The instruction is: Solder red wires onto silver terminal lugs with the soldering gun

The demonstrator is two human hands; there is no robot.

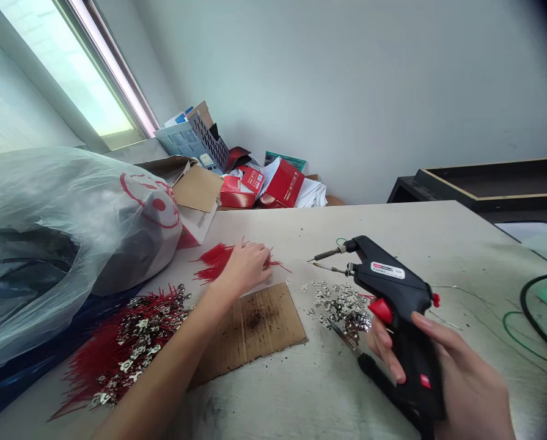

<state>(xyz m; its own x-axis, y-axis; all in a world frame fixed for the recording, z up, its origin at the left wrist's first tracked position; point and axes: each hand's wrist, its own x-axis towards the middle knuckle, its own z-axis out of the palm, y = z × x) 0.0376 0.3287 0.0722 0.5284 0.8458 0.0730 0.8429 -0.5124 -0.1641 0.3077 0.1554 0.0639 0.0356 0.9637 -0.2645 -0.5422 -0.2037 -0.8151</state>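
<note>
With the card (pixel 273 330) as the clock's centre and twelve toward the wall, the left hand (pixel 250 263) is at twelve, fingers curled down at the edge of the red wires (pixel 214 260), which lie toward eleven; its fingertips are hidden, so whether it pinches a wire or merely touches one cannot be told. The right hand (pixel 466 373), at about four, is wrapped round the handle of the soldering gun (pixel 392 293), whose two tips point toward ten, at the left hand. Heat cannot be seen, but if the tips are hot, a careless swing that way could burn those fingers. Loose tabs (pixel 341 305) lie at about two, beneath the gun, with a black-handled tool (pixel 376 373) running from them toward four; a dipped gun or a knocked tool could scatter them. At nine, the heap (pixel 140 330) of wires and tabs sits close beside the left forearm (pixel 186 354), which might drag pieces away if pulled back low. Crossed wires could also come up in a tangle.
</note>
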